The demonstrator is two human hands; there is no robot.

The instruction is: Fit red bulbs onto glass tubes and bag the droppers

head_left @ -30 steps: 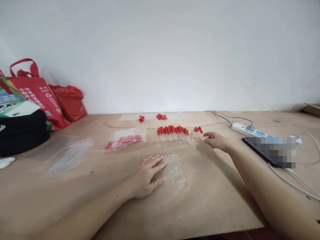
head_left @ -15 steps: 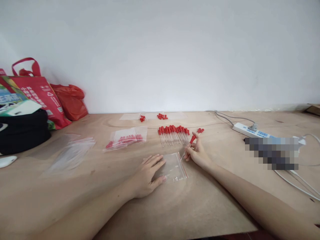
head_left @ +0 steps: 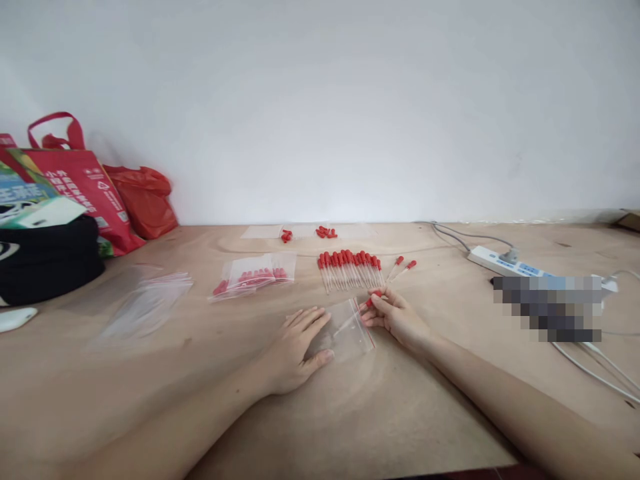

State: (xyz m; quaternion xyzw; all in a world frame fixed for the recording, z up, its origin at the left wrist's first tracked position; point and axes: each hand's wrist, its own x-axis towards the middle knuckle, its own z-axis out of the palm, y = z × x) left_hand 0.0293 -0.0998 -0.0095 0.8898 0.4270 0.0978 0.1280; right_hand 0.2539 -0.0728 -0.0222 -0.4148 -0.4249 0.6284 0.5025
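Note:
My left hand (head_left: 300,347) lies flat with its fingers spread over the left part of a clear zip bag (head_left: 345,343) on the table. Pinched between the fingers of my right hand (head_left: 393,317) is a dropper (head_left: 373,299) with a red rubber bulb. Its clear tube points left, past the bag's red-lined edge and into the bag's mouth. Just beyond the bag, a row of red-bulbed droppers (head_left: 347,267) lies side by side. Two loose droppers (head_left: 403,267) rest to the right of that row.
Filled bags (head_left: 255,275) with red bulbs lie left of the row, and a stack of clear bags (head_left: 145,307) sits farther left. Loose red bulbs (head_left: 327,232) are near the wall. A power strip (head_left: 505,263) with cables stands right; a red shopping bag (head_left: 95,193) is at left.
My right hand has moved down and left, carrying the dropper so that its tube now reaches inside the bag. My left hand has stayed on the bag.

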